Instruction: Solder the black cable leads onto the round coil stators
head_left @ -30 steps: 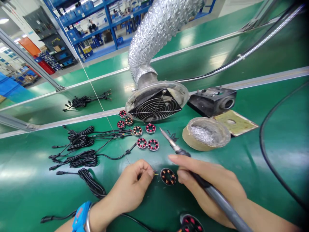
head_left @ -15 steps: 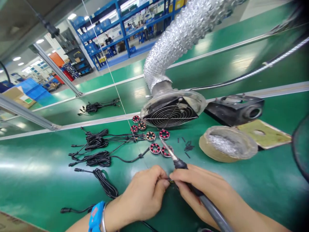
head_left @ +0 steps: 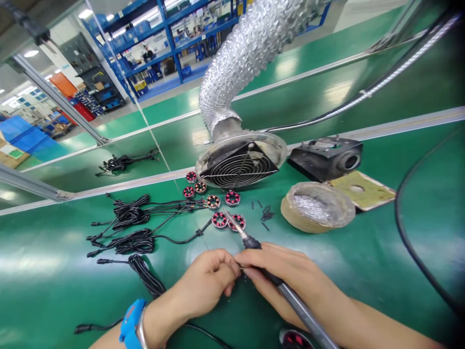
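Note:
My left hand [head_left: 210, 278], with a blue band on its wrist, is closed, pinching a thin wire [head_left: 242, 267] whose end shows only slightly at the fingertips. My right hand [head_left: 294, 274] is wrapped round a soldering iron [head_left: 251, 243], its metal tip pointing up and away over the bench. The right thumb and forefinger meet the left fingertips at the wire. A black cable [head_left: 207, 333] runs out below my left wrist. Beyond the iron's tip lie several round copper-coil stators [head_left: 220, 220] with red or orange windings. Another stator [head_left: 296, 339] is partly cut off at the bottom edge.
Coiled black cables [head_left: 136, 241] lie at left. Short black tubes [head_left: 268, 213] are scattered right of the stators. A fume fan [head_left: 240, 170] on a foil duct [head_left: 232, 68] overhangs the bench. At right are a tape-rimmed bowl [head_left: 303, 220], a yellow sponge [head_left: 363, 191] and a black stand [head_left: 327, 157].
The view has shifted, so the bench things appear further left. Both hands stay together at the wire; less of it shows between the fingertips. More of the bottom stator is visible.

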Tool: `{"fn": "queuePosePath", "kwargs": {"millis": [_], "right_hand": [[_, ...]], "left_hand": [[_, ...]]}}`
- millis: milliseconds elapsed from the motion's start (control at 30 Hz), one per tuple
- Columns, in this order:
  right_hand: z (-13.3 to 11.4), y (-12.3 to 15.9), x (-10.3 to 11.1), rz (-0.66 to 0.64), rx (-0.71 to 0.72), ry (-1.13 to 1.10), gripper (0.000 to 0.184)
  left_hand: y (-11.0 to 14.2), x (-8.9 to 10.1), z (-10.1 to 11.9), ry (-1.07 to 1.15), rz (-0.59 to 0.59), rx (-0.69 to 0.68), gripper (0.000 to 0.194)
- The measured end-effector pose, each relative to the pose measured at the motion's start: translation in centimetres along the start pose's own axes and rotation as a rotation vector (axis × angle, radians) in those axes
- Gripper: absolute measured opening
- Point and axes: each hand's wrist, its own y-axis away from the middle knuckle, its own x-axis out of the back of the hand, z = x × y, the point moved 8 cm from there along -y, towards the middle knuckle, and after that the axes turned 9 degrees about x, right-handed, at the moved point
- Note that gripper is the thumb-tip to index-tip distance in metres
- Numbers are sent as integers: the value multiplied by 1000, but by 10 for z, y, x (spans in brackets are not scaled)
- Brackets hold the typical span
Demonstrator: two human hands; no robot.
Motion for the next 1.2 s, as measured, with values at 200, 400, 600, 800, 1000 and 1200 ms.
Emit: {"fn": "queuePosePath", "kwargs": {"millis": [200, 400, 600, 800, 1000, 1200], "right_hand": [[7, 0, 10, 12, -120, -65, 30], [8, 1, 0, -8, -136, -69, 29], [13, 3, 3, 118, -236, -12, 25], [11, 1, 8, 138, -206, -31, 27], [7, 9, 32, 109, -148, -48, 37], [1, 7, 53, 85, -204, -125, 21]], "left_hand": [[1, 1, 0, 9, 39, -20, 22], [0, 2, -1, 43, 36, -19, 26], [-2, 4, -2, 44, 70, -30, 31], [-1, 4, -1, 5, 89, -30, 38], [1, 3, -2, -11, 72, -29, 44], [2, 2, -5, -5, 47, 7, 42]]}}
